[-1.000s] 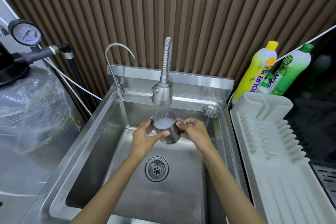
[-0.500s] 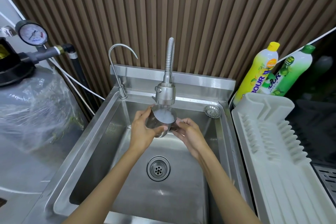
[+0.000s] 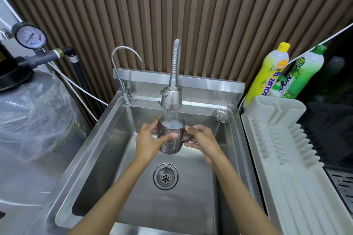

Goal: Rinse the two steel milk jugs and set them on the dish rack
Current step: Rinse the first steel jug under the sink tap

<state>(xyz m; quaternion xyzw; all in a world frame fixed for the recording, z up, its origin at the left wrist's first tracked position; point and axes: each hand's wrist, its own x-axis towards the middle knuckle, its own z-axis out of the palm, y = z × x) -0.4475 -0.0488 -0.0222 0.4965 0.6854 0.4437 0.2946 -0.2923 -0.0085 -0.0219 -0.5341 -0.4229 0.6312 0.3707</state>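
One steel milk jug (image 3: 170, 145) is held upright over the sink, directly under the running flexible tap (image 3: 171, 99). Water pours into it and milky water fills it near the rim. My left hand (image 3: 150, 142) wraps the jug's left side, thumb across its front. My right hand (image 3: 201, 139) grips the handle on the jug's right side. I see no second jug. The white plastic dish rack (image 3: 286, 158) lies to the right of the sink with nothing on it.
The steel sink (image 3: 91, 158) has a drain (image 3: 165, 176) below the jug and a loose strainer (image 3: 221, 115) on its back right rim. A thin gooseneck tap (image 3: 122, 74) stands back left. Two detergent bottles (image 3: 267, 76) stand behind the rack. A wrapped tank (image 3: 34, 112) is left.
The jug was raised close to the tap head half a second ago and is now lower again, upright under the stream. Both hands keep their hold.
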